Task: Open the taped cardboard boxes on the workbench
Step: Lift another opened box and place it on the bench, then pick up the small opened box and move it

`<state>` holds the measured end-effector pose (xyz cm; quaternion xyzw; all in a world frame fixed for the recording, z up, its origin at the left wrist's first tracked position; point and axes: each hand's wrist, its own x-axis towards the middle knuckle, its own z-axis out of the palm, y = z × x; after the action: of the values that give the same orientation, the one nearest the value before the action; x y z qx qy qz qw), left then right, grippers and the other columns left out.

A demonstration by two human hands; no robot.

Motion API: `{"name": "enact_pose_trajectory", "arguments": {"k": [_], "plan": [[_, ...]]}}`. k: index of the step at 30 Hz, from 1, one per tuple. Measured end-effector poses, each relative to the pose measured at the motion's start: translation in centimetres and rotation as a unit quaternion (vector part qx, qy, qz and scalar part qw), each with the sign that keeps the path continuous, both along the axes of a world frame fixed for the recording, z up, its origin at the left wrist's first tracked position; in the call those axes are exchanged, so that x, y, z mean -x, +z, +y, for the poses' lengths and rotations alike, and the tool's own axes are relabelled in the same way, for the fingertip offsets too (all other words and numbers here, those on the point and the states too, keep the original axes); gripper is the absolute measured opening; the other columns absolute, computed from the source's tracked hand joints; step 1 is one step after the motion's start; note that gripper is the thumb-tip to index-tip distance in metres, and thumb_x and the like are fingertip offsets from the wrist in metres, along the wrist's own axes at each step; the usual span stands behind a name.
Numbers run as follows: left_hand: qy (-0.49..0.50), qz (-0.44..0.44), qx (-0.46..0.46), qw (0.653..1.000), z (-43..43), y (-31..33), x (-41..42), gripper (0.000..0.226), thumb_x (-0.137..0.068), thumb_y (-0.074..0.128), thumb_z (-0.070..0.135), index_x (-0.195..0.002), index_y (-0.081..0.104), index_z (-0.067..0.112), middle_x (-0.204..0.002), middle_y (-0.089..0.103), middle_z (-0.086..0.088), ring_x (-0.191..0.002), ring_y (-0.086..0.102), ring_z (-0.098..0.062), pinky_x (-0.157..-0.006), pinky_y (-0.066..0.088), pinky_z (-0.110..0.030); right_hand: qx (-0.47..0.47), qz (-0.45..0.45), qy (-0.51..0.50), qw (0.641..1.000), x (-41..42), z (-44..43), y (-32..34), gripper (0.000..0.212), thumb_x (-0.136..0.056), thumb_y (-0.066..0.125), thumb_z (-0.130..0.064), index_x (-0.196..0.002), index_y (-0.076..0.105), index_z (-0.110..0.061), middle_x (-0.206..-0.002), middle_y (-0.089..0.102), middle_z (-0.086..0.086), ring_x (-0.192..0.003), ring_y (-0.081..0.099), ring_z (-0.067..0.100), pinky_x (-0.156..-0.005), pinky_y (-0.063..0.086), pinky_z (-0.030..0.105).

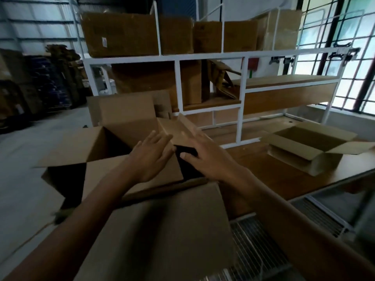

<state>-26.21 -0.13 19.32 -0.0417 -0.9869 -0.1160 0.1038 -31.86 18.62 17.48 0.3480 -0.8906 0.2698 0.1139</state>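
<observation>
A large cardboard box (97,147) stands open in front of me on the workbench (284,171), its flaps spread outward. My left hand (151,157) lies flat on the box's near right flap, fingers spread. My right hand (209,157) presses against the raised right-hand flap (178,126), thumb at the dark opening. Neither hand holds a tool. A second box (166,236) sits closest to me, blurred, its top shut. A shallow opened box (310,147) rests at the right of the bench.
A white metal shelf frame (241,112) rises behind the bench, with several brown boxes (138,35) on top and inside. Stacked goods (50,82) stand at the far left across the concrete floor. A wire grating (259,250) lies below at the right. Barred windows fill the right.
</observation>
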Motion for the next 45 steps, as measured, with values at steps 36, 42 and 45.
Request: {"name": "enact_pose_trajectory", "arguments": {"k": [36,42,45], "plan": [[-0.236,0.018,-0.253,0.938,55.3,-22.0,18.6,0.052,-0.095,0.048,0.039,-0.144,0.043,0.020,-0.152,0.040,-0.002,-0.146,0.024,-0.017,-0.117,0.026,-0.043,0.246,-0.154,-0.354,0.889,7.6,52.6,-21.2,0.042,-0.095,0.057,-0.031,-0.134,0.057,-0.017,-0.147,0.048,0.007,-0.132,0.049,0.018,-0.103,0.048,0.044],[-0.201,0.062,-0.251,0.945,59.2,-19.7,29.0,0.048,-0.092,0.054,0.031,-0.137,0.050,0.016,-0.143,0.050,-0.007,-0.138,0.039,-0.023,-0.112,0.034,-0.049,0.257,-0.128,-0.322,0.902,17.7,57.9,-18.0,0.038,-0.096,0.055,-0.032,-0.131,0.057,-0.019,-0.145,0.050,0.005,-0.126,0.055,0.020,-0.097,0.052,0.045],[-0.194,0.053,-0.259,0.945,61.1,-18.5,33.5,0.047,-0.092,0.053,0.032,-0.136,0.051,0.015,-0.142,0.051,-0.006,-0.135,0.042,-0.023,-0.111,0.035,-0.045,0.250,-0.124,-0.299,0.913,22.0,59.5,-16.5,0.034,-0.097,0.056,-0.031,-0.129,0.059,-0.021,-0.147,0.048,0.002,-0.125,0.056,0.020,-0.097,0.053,0.043]]}}
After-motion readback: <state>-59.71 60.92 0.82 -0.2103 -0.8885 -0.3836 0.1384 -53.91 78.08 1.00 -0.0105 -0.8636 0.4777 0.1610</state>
